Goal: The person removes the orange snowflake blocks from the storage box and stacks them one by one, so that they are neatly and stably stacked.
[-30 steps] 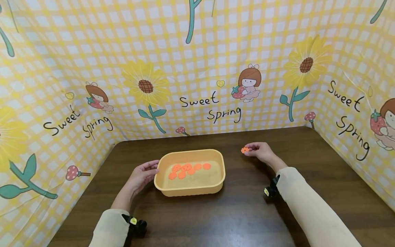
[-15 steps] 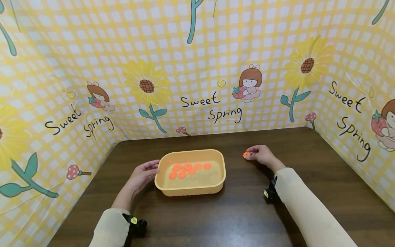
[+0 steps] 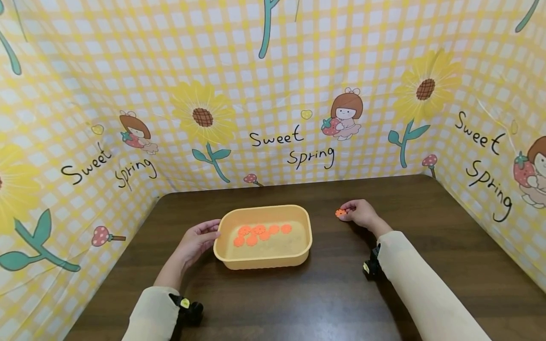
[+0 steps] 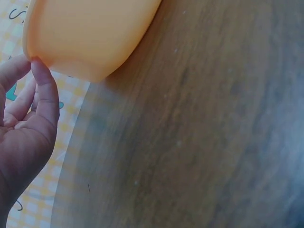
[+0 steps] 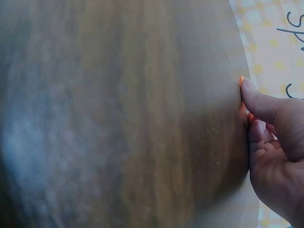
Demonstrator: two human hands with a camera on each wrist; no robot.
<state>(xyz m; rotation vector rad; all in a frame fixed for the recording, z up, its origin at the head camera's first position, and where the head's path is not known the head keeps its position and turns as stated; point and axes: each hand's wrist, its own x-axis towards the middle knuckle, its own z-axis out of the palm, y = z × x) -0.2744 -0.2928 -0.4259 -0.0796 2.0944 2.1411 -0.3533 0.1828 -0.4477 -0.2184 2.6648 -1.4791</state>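
Your left hand (image 3: pixel 197 241) rests with relaxed fingers against the left rim of the yellow tub (image 3: pixel 263 258), which holds orange discs (image 3: pixel 259 234). Farther right, your right hand (image 3: pixel 361 213) pinches an orange flower piece (image 3: pixel 340 213) on the table (image 3: pixel 324 293).

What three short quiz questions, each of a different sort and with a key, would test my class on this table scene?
1. True or false: the right hand pinches an orange flower piece down at the table.
2. Where do the other orange pieces lie?
A. In the tub
B. On the wall cloth
C. Under a sleeve
3. Fill in: the left hand touches the tub's ____ end.

Key
1. True
2. A
3. Left; in the left wrist view a fingertip meets the rim.
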